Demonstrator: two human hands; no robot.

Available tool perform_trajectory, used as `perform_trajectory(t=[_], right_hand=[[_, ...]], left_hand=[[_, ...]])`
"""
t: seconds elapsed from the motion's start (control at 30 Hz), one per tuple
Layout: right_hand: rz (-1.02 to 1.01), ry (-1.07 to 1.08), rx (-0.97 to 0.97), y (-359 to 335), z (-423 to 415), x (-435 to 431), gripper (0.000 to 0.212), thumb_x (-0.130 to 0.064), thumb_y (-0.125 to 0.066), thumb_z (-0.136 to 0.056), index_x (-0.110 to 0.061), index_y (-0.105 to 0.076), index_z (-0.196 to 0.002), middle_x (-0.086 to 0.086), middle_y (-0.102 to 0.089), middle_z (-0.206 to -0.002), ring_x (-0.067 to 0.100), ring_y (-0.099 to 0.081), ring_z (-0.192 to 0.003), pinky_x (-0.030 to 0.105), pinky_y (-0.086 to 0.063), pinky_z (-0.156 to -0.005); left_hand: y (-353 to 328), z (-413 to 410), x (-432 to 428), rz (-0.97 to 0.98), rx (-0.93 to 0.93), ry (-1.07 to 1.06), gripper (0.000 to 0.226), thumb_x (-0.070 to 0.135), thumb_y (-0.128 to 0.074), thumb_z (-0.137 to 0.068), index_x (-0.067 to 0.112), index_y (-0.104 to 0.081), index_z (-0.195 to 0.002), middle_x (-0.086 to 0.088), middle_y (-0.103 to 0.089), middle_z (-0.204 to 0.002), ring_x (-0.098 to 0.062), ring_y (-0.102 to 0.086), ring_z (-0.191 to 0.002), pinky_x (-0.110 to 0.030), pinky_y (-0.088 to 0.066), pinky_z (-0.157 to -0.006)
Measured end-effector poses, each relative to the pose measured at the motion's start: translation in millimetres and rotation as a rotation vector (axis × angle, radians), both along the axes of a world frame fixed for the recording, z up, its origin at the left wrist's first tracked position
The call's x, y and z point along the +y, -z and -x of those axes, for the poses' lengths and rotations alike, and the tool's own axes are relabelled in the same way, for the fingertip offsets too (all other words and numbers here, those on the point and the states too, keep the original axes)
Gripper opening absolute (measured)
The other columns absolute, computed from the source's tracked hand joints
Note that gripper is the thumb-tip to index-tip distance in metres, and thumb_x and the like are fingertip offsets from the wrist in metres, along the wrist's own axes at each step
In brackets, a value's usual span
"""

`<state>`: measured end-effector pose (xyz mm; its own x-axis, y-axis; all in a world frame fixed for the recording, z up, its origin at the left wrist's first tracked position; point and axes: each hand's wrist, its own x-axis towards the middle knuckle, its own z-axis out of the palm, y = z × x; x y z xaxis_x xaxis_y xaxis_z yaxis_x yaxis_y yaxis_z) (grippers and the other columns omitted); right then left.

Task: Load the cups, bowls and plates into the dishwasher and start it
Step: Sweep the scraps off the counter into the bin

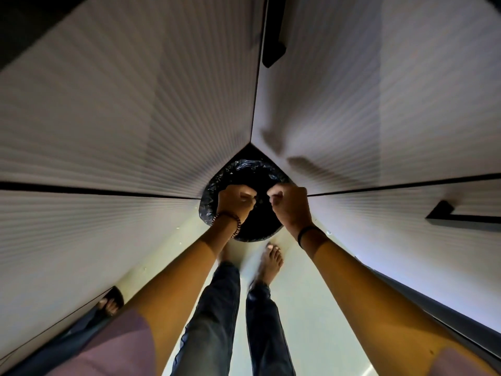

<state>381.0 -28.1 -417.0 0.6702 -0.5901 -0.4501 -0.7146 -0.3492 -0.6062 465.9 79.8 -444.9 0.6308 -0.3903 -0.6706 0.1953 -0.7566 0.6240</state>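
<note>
Left hand (234, 199): fingers curled above bin (241, 168); whether grasping anything, cannot tell.
Right hand (288, 203): clenched likewise, just beside it.
Bin: black-lined, tucked in cabinet (108, 118) corner; probably scraps shed before loading.
Cups, bowls, plates, dishwasher: out of view.

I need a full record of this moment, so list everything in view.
bin: one, lined with a black bag, in the floor corner where the cabinets meet
cabinet fronts: several, white, ribbed, on both sides
handles: two, black, on the right-side fronts
floor: pale, underfoot
bracelet: one, brown beads, left wrist
band: one, black, right wrist
legs: two, dark jeans, bare feet
left hand: over the bin, fingers curled, contents unclear
right hand: over the bin's right rim, fingers curled, contents unclear
</note>
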Motion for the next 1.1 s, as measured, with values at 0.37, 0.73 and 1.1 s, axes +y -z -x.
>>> perform_trajectory(t=[0.37,0.73,1.1], right_hand=[[0.062,-0.028,-0.070,-118.9,-2.1,13.0,0.012,0.005,-0.066,-0.082,0.003,-0.070,-0.093,0.017,-0.070,-0.100,0.028,-0.065,-0.095,0.027,-0.050,-0.085],[0.019,0.044,-0.298,-279.5,29.8,25.7,0.012,-0.008,-0.066,-0.088,-0.012,-0.070,-0.098,0.001,-0.070,-0.099,0.011,-0.063,-0.091,0.012,-0.048,-0.079],[0.197,-0.048,-0.638,-397.8,6.3,-0.5,0.012,-0.009,-0.067,-0.089,-0.016,-0.069,-0.098,-0.004,-0.070,-0.098,0.003,-0.064,-0.091,0.018,-0.052,-0.085]], left_hand=[[-125.5,3.3,-5.0,0.146,-0.113,0.145,0.043,-0.011,-0.063,-0.076,0.002,-0.061,-0.117,-0.012,-0.063,-0.122,-0.022,-0.058,-0.115,-0.020,-0.046,-0.094],[-297.6,28.3,12.2,0.232,-0.321,0.198,0.028,0.007,-0.065,-0.088,0.009,-0.062,-0.115,-0.005,-0.067,-0.114,-0.017,-0.062,-0.107,-0.025,-0.050,-0.094],[-419.2,12.1,-4.7,0.512,-0.688,0.148,0.025,0.008,-0.062,-0.086,0.017,-0.065,-0.109,0.002,-0.068,-0.109,-0.009,-0.062,-0.103,-0.021,-0.049,-0.091]])
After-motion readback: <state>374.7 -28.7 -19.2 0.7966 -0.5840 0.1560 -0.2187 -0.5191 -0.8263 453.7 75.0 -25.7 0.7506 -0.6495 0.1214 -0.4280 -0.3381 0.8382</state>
